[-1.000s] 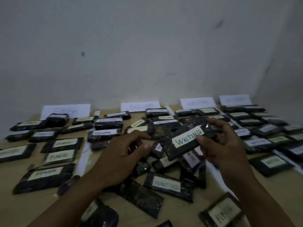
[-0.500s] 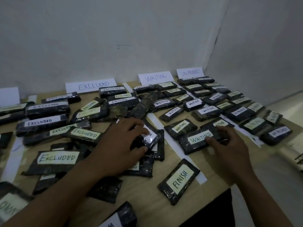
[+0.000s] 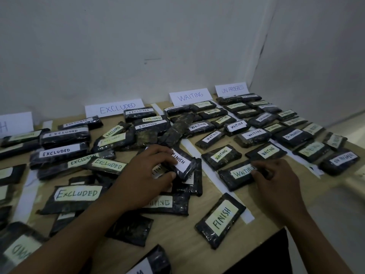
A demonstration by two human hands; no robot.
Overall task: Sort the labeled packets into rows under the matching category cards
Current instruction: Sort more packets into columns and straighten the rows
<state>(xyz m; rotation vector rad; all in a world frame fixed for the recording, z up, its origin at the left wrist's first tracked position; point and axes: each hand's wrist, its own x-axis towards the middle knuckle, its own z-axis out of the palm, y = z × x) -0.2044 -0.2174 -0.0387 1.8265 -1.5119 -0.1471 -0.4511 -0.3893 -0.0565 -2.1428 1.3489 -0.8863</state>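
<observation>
Logged well-filled rows under EXCLUDED card (image 3: 114,108), WAITING card (image 3: 190,95) and ON PROGRESS card (image 3: 231,89) at the far side. Found right hand (image 3: 276,180) pinching a WAITING packet (image 3: 236,176) at the near end of its row, left hand (image 3: 144,175) clamped on a FINISH packet (image 3: 183,163) atop the mixed central heap (image 3: 167,203). Judged sorting well past half: heap and a stray FINISH packet (image 3: 221,219) near the edge left to place.

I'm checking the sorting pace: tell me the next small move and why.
Probably the right hand should let go of the WAITING packet: it already lies flat, nearest in line under the WAITING card, leaving the left hand, which grips a FINISH packet, to go next.
</observation>
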